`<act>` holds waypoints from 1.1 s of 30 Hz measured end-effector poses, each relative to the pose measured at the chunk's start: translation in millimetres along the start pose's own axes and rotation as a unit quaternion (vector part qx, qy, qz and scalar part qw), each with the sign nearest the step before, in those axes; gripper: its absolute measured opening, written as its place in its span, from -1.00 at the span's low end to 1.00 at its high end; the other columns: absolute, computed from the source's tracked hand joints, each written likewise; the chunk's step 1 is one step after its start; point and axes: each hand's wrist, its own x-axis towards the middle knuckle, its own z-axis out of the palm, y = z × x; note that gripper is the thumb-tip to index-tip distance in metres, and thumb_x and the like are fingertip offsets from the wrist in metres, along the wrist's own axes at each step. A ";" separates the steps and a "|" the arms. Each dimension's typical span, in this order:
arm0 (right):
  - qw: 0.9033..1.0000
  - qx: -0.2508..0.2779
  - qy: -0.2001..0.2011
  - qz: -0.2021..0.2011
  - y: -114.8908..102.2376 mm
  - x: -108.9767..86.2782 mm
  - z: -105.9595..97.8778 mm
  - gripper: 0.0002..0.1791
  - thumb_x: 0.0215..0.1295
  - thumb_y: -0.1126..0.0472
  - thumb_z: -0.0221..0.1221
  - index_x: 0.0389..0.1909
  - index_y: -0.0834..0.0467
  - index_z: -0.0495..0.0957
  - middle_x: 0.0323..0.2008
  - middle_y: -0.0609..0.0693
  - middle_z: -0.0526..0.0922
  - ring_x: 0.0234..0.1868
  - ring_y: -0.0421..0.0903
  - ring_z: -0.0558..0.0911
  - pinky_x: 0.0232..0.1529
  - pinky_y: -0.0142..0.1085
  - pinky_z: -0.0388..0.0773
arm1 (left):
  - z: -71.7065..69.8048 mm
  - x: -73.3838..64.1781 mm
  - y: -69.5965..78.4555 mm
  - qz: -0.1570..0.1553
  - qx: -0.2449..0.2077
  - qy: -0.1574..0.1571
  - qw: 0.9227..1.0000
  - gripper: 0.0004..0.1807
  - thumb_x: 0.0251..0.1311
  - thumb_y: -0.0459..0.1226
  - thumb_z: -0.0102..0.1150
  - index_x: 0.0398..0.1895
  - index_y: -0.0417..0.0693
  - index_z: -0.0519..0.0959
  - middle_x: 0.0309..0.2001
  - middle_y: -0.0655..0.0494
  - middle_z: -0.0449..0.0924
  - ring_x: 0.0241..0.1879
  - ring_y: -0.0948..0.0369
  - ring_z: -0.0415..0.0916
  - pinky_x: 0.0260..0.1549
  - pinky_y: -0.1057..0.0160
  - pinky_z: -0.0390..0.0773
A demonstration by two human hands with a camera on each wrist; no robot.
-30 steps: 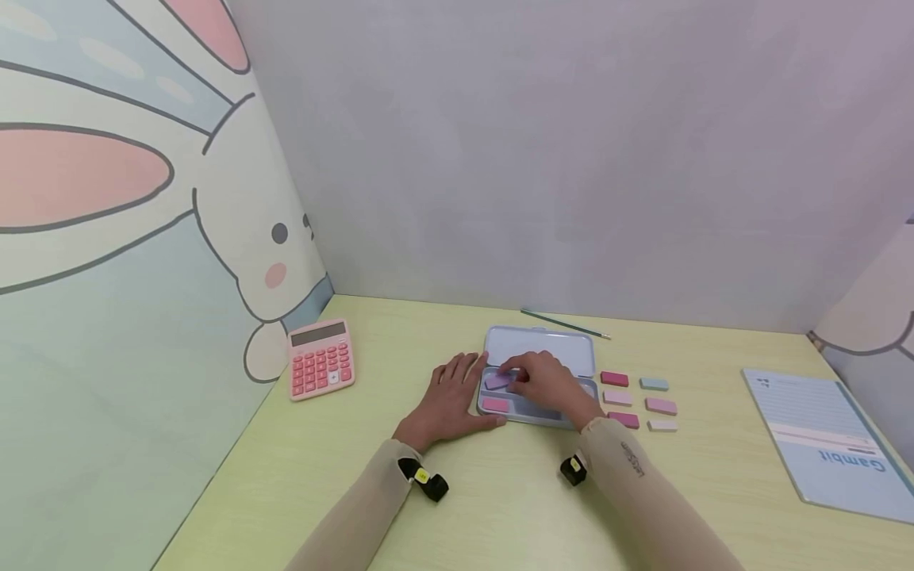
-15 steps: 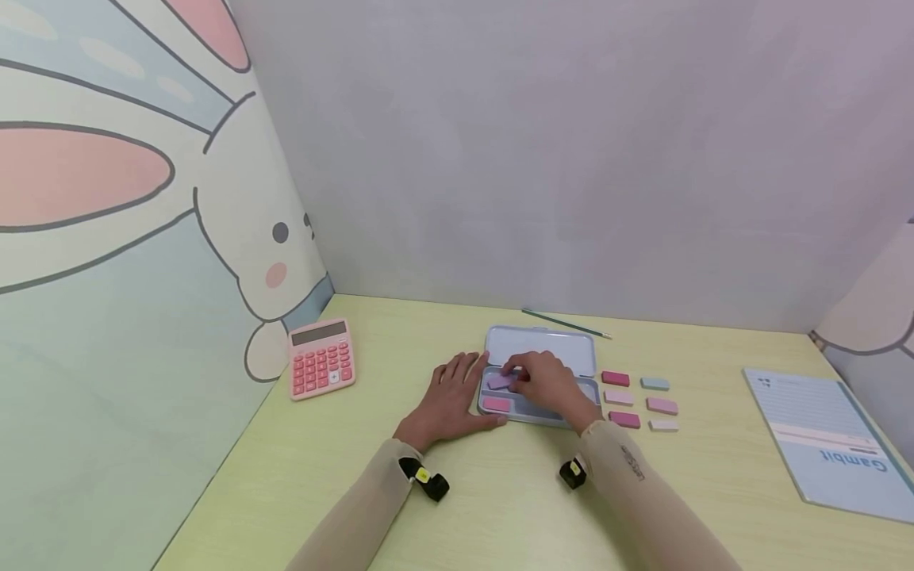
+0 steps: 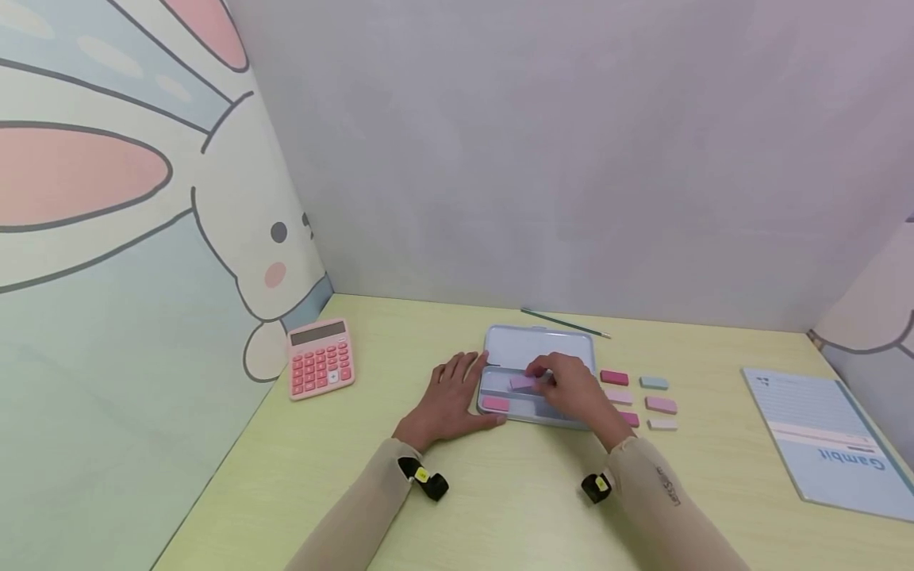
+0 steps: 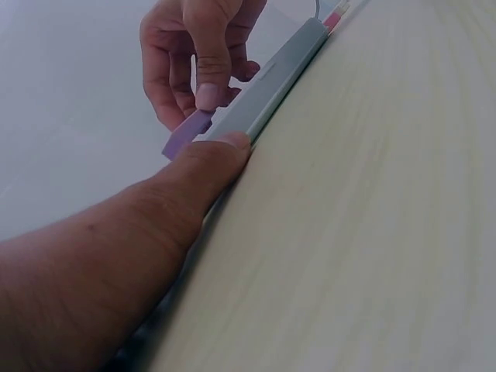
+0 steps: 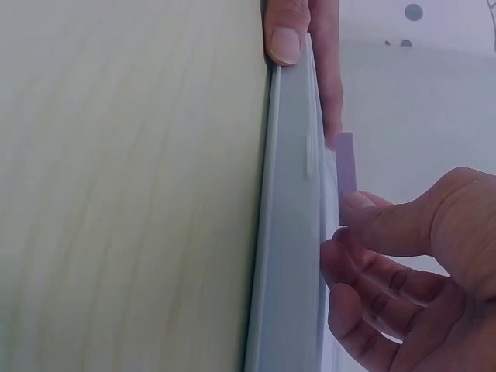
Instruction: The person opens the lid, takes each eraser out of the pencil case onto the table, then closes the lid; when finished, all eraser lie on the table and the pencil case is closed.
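An open pale blue pencil case [image 3: 540, 349] lies on the table with its lid folded back. My right hand [image 3: 574, 388] is above its upper compartment and pinches a purple eraser [image 3: 522, 383] between thumb and fingers. The right wrist view shows the eraser [image 5: 346, 174] standing above the case's side wall [image 5: 291, 232]. A pink eraser [image 3: 496, 404] lies at the left end of the lower compartment. My left hand [image 3: 451, 400] lies with fingers spread along the case's left side. Its thumb [image 4: 217, 151] touches the case's front edge in the left wrist view.
Right of the case lie several erasers in two columns, among them a dark red eraser [image 3: 614, 377] and a light blue eraser [image 3: 654, 383]. A pencil [image 3: 564, 323] lies behind the case. A pink calculator [image 3: 321, 359] is at the left, a notebook [image 3: 831, 444] at the right.
My right hand has moved right with the purple eraser, from the upper compartment's left end towards its middle. My left hand has stayed in place.
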 end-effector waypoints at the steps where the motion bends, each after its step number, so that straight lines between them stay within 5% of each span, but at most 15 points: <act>1: 1.000 -0.003 0.000 -0.001 0.4 -3.1 -2.0 -0.80 0.38 0.39 0.32 -0.07 0.13 0.80 -0.09 0.08 0.81 -0.18 -0.04 0.68 0.01 -0.02 0.73 | -0.3 0.1 0.3 0.000 0.000 -0.001 1.000 0.29 0.23 0.55 0.09 0.81 0.10 -0.17 0.72 0.00 0.04 0.75 -0.08 -0.09 0.63 -0.22 0.10; 14: 0.999 -0.032 0.002 0.022 15.6 -45.8 -21.9 -0.83 0.33 0.39 0.35 -0.14 0.10 0.78 -0.16 -0.02 0.79 -0.22 -0.11 0.63 -0.19 -0.20 0.62 | -0.8 0.3 -1.8 0.001 0.002 0.003 1.000 0.30 0.23 0.55 0.08 0.81 0.14 -0.19 0.71 0.01 0.05 0.75 -0.08 -0.09 0.61 -0.22 0.12; 25: 0.996 -0.053 0.066 -0.034 32.1 -77.5 -25.9 -0.76 0.16 0.52 0.39 -0.22 0.17 0.79 -0.29 -0.08 0.79 -0.30 -0.18 0.63 -0.22 -0.26 0.67 | -0.6 0.2 -1.9 0.004 -0.007 0.004 1.000 0.28 0.24 0.54 0.09 0.81 0.12 -0.17 0.71 0.01 0.05 0.75 -0.08 -0.08 0.61 -0.23 0.11; 33: 0.994 -0.060 0.090 -0.014 39.0 -103.4 -31.8 -0.77 0.17 0.47 0.44 -0.24 0.09 0.80 -0.29 -0.11 0.76 -0.29 -0.20 0.63 -0.24 -0.29 0.64 | -0.6 0.1 -0.9 0.003 -0.009 -0.001 1.000 0.28 0.24 0.54 0.08 0.80 0.13 -0.18 0.71 0.00 0.04 0.75 -0.08 -0.09 0.61 -0.23 0.10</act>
